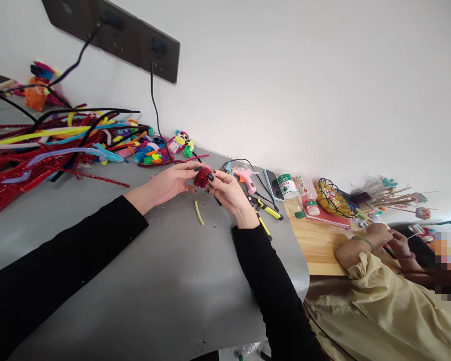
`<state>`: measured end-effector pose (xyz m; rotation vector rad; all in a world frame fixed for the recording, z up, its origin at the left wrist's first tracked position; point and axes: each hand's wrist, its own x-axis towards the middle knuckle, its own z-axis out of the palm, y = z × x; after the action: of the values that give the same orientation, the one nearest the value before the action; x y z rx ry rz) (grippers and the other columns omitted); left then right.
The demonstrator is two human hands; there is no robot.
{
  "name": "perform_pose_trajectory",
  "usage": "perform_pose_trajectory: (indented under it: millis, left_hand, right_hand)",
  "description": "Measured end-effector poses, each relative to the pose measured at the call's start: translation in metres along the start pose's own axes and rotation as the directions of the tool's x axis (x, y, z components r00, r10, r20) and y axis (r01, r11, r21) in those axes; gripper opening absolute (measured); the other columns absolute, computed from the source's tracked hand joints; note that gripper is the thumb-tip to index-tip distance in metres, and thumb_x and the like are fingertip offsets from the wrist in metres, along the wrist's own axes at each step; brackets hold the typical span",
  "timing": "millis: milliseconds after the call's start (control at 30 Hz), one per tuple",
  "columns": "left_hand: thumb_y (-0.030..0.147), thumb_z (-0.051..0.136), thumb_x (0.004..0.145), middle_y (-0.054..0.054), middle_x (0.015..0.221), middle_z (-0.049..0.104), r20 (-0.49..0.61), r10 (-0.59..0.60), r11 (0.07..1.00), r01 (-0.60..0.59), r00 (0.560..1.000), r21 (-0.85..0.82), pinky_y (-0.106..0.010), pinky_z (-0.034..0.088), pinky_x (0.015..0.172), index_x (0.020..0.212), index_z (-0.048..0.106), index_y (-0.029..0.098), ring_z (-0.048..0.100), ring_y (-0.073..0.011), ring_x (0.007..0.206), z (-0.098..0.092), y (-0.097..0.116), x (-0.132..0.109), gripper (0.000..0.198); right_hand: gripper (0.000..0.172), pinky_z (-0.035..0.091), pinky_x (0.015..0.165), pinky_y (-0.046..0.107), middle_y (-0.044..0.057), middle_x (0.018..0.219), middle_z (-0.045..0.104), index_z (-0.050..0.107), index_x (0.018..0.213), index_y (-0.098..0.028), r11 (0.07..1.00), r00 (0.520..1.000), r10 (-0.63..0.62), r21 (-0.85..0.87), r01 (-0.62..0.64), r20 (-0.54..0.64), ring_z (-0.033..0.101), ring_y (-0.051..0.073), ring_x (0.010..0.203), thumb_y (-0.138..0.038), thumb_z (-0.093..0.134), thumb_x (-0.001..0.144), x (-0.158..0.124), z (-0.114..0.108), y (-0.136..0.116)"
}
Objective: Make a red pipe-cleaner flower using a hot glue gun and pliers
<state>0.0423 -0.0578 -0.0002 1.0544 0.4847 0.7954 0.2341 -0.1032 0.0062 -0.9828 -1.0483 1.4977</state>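
A small dark red, glittery bundle of pipe cleaner (pixel 202 177) is held up between both hands above the grey table. My left hand (pixel 169 181) pinches it from the left, thumb and fingertips closed at its edge. From the right, my right hand (pixel 229 191) grips the same bundle between thumb and fingers. Just below the hands, a short pale yellow pipe cleaner piece (pixel 199 213) lies on the table. Beside my right hand are a pink glue gun (pixel 244 176) and yellow-and-black pliers (pixel 266 208).
Many coloured pipe cleaners (pixel 52 145) are heaped at the left, near small finished figures (pixel 154 148). A phone (pixel 273 184) and a bottle (pixel 288 186) stand right of the glue gun. At the wooden table, another person's hands (pixel 389 240) are at work. Cords hang from wall sockets (pixel 158 47).
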Motion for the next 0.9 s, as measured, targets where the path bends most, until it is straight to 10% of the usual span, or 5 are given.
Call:
perform_pose_trajectory:
  millis: [467, 900]
  left_hand:
    - [0.057, 0.075, 0.083, -0.007, 0.091, 0.073, -0.218, 0.386, 0.853, -0.257, 0.896, 0.455, -0.030, 0.048, 0.065, 0.095, 0.075, 0.019, 0.062, -0.0212, 0.075, 0.016, -0.003, 0.000, 0.040]
    - [0.034, 0.091, 0.069, -0.009, 0.103, 0.076, -0.266, 0.123, 0.991, -0.104, 0.956, 0.084, -0.042, 0.058, 0.095, 0.094, 0.076, 0.018, 0.071, -0.0259, 0.100, 0.012, -0.003, 0.003, 0.034]
  right_hand:
    - [0.039, 0.046, 0.067, 0.026, -0.002, 0.080, 0.071, 0.076, 0.082, -0.022, 0.992, 0.986, -0.110, -0.076, 0.101, -0.128, 0.058, 0.011, 0.073, -0.047, 0.095, 0.059, 0.003, 0.001, 0.003]
    - [0.042, 0.046, 0.064, 0.026, -0.001, 0.076, 0.068, 0.076, 0.093, -0.021, 0.961, 0.983, -0.161, -0.244, 0.134, -0.093, 0.059, 0.013, 0.072, -0.055, 0.085, 0.070, 0.004, 0.001, 0.003]
